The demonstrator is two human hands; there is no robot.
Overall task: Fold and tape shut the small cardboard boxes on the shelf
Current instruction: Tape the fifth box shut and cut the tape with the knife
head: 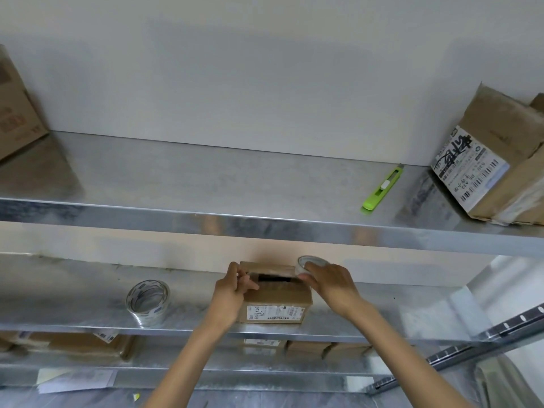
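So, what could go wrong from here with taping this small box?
1. A dark gap shows between the flaps of the small box; tape laid now may seal them apart.
2. The box stands near the front edge of the shelf; a pull by the right hand on its tape roll could slide it off, if the left hand at the box's left edge loosens.

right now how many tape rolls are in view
2: a loose roll on the shelf left of the small box, a held roll in the right hand. More may be hidden.
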